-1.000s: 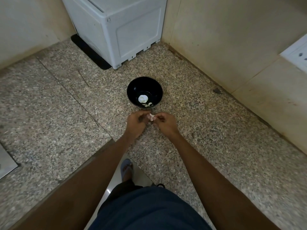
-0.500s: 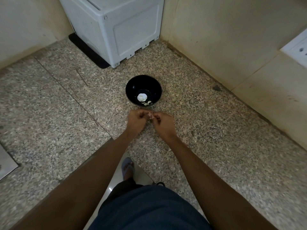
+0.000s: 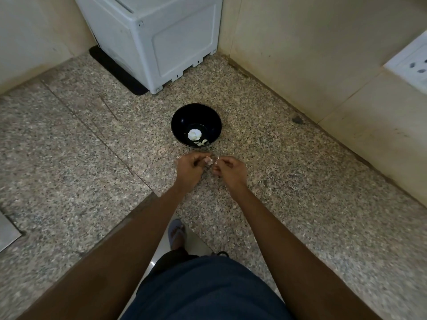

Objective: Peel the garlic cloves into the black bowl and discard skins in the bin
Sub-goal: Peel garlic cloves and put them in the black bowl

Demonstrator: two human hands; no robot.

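Observation:
A black bowl (image 3: 182, 122) stands on the speckled granite counter (image 3: 92, 158). Inside it lie a white garlic piece (image 3: 194, 134) and a few peeled cloves (image 3: 201, 142) at its near side. Just in front of the bowl, my left hand (image 3: 190, 168) pinches a small garlic clove (image 3: 209, 160) at its fingertips. My right hand (image 3: 228, 170) is beside it, pinching a bit of thin skin (image 3: 217, 158) that stands off the clove. The two hands are slightly apart, above the counter.
A white appliance (image 3: 166, 40) stands on a black mat (image 3: 115, 70) in the back corner. Tiled walls close the right side, with a white socket plate (image 3: 411, 63). A metal edge (image 3: 7, 232) shows at far left. My foot (image 3: 176, 232) is on the floor below the counter's cut-out.
The hands have drawn a little apart, the right one pulling skin away from the clove held by the left. The bowl has not moved.

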